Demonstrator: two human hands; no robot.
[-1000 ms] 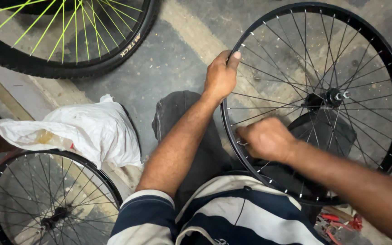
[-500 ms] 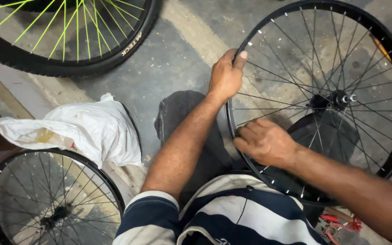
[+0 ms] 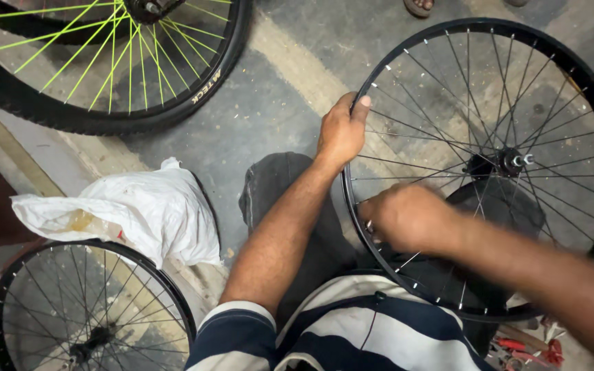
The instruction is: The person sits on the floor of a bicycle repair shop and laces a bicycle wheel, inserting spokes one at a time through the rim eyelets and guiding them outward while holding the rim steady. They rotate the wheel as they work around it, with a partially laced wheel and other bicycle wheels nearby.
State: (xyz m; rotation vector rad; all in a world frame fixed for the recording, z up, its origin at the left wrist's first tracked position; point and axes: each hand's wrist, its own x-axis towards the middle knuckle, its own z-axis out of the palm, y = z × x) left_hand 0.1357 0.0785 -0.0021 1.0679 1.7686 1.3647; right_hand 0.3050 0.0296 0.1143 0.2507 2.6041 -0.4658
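Observation:
A black bicycle wheel rim [image 3: 589, 82] with thin silver spokes and a hub [image 3: 500, 163] rests over my lap and knee. My left hand [image 3: 342, 130] grips the rim's left edge, thumb on top. Blurred by motion, my right hand [image 3: 407, 216] is closed at the rim's inner lower-left side, near the spoke ends. It may pinch a small metal piece, but I cannot tell what it is. My dark trouser knee [image 3: 276, 185] lies under the left forearm.
A tyred wheel with bright green spokes [image 3: 104, 62] lies on the concrete at top left. A bare black spoked rim [image 3: 84, 309] is at bottom left, beside a crumpled white plastic bag [image 3: 139, 213]. Red-handled tools [image 3: 531, 347] sit at bottom right. Someone's sandalled foot [image 3: 421, 7] shows at the top edge.
My right hand has slid down and left along the inner rim and stays in motion. The left hand keeps its grip on the rim. The view has shifted slightly.

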